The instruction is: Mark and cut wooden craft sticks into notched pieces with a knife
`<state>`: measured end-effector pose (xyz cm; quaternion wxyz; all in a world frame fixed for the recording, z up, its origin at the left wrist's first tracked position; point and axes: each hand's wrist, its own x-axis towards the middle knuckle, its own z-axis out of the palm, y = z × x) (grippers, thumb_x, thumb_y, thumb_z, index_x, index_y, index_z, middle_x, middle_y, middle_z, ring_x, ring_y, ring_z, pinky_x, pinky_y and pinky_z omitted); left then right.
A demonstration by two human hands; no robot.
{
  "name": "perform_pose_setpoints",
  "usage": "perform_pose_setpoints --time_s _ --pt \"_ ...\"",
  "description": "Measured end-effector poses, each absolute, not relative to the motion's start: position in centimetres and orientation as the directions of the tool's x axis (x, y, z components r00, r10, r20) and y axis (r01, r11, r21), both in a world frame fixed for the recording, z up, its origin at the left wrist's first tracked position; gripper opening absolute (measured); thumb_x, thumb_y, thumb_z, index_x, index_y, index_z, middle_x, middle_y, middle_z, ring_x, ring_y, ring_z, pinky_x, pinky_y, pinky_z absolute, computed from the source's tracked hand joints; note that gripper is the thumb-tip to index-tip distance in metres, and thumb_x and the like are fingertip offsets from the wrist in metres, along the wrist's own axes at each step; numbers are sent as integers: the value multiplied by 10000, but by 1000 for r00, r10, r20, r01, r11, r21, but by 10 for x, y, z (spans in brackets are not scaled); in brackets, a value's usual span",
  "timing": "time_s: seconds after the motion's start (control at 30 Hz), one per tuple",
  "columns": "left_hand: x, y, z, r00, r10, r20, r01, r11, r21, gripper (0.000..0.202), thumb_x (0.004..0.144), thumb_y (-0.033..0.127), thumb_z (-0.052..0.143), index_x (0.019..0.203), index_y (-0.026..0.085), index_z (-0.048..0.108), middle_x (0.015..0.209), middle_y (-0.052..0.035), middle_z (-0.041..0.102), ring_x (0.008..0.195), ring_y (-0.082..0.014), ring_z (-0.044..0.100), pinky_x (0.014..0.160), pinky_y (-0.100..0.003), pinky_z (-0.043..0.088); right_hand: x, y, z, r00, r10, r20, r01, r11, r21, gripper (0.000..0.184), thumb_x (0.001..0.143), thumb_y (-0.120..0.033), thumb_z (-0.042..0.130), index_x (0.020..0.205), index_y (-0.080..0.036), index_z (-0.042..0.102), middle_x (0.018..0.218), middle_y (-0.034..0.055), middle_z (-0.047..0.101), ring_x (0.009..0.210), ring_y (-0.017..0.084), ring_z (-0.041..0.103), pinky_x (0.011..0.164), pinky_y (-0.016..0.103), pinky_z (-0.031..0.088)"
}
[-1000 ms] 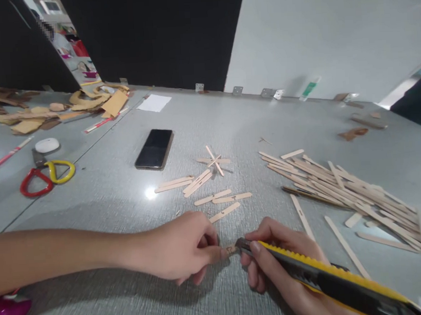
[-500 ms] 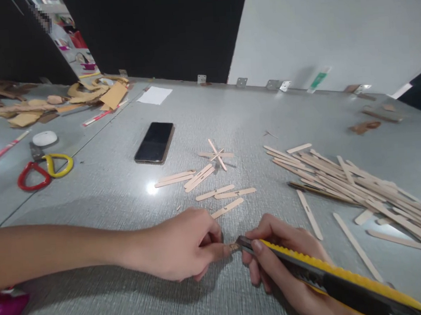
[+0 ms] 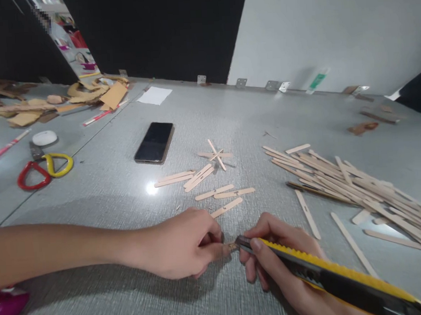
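Between thumb and curled fingers, my left hand [image 3: 187,244] pinches a small wooden craft stick [image 3: 232,246], of which only a short end shows. My right hand [image 3: 284,262] grips a yellow and black utility knife [image 3: 325,276], its tip touching or very close to that end. Just beyond my hands lie several notched craft sticks [image 3: 226,207]. Farther off, a few sticks are crossed into a star shape [image 3: 216,154]. A large loose pile of craft sticks [image 3: 354,182] spreads to the right, with a dark pencil-like rod [image 3: 323,193] along its near side.
A phone [image 3: 155,142] lies beyond the sticks. Red-and-yellow-handled scissors [image 3: 45,170] and a white mouse-like object [image 3: 45,138] are at left. Cardboard scraps [image 3: 50,103] heap at the back left, near white paper [image 3: 154,95]. Black and pale panels [image 3: 324,27] stand along the back.
My right hand and the knife have shifted very slightly up and left. My left hand stays in place on the stick.
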<state>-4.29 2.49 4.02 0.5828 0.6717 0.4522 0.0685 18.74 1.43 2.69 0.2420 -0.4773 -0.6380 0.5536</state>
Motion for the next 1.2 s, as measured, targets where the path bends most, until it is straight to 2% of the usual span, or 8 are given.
perform_pose_setpoints --time_s 0.37,0.57,0.7,0.83,0.93,1.03,1.1,1.2 --pt "-46 25 40 614 644 -457 477 158 864 292 995 355 576 753 197 533 560 41 599 382 -71 431 375 -165 326 194 18 21 -482 854 -197 401 15 -916 362 1054 -569 531 901 -243 570 691 1 711 540 116 596 503 235 479" --pt "-44 25 39 632 655 -415 452 123 883 320 1025 335 550 739 191 537 528 42 576 423 -76 453 419 -169 331 193 17 21 -536 838 -105 440 171 -882 316 1090 -492 494 889 -256 558 679 -23 699 531 107 582 483 226 440" --pt "-43 23 37 629 669 -396 462 88 883 320 1046 281 502 745 184 551 549 33 595 450 -77 484 452 -164 368 187 15 29 -557 830 21 429 310 -848 301 1102 -434 472 864 -258 530 604 -47 649 535 115 598 565 255 467" --pt "-41 20 37 636 701 -324 456 -3 890 294 1036 208 492 747 180 538 544 32 598 484 -80 529 503 -162 406 183 16 31 -521 848 -103 463 179 -868 385 1092 -524 456 821 -256 512 585 -43 617 514 117 578 536 257 462" --pt "-40 18 36 642 707 -296 449 -34 893 306 1054 226 471 757 181 529 532 33 595 476 -81 537 508 -166 415 184 18 32 -485 838 -251 477 13 -879 415 1073 -596 467 842 -254 501 580 -54 599 497 105 532 503 237 442" --pt "-40 18 33 642 712 -284 446 -46 894 315 1059 239 472 754 182 528 525 33 597 481 -86 558 527 -174 435 187 19 33 -503 808 -307 451 -58 -891 409 1070 -606 470 865 -253 484 572 -70 583 473 94 500 493 229 444" --pt "-40 18 32 641 714 -280 446 -50 894 318 1049 218 481 735 183 522 516 37 589 476 -86 552 534 -179 438 190 20 32 -531 806 -260 453 11 -891 383 1088 -561 457 860 -254 484 590 -61 586 499 101 520 505 233 445" --pt "-41 18 33 645 716 -268 434 -53 900 314 1033 195 492 719 187 513 514 46 573 473 -86 542 538 -187 436 194 20 27 -646 754 -121 486 284 -827 244 1096 -416 468 913 -258 499 619 -61 534 499 107 468 483 254 383"
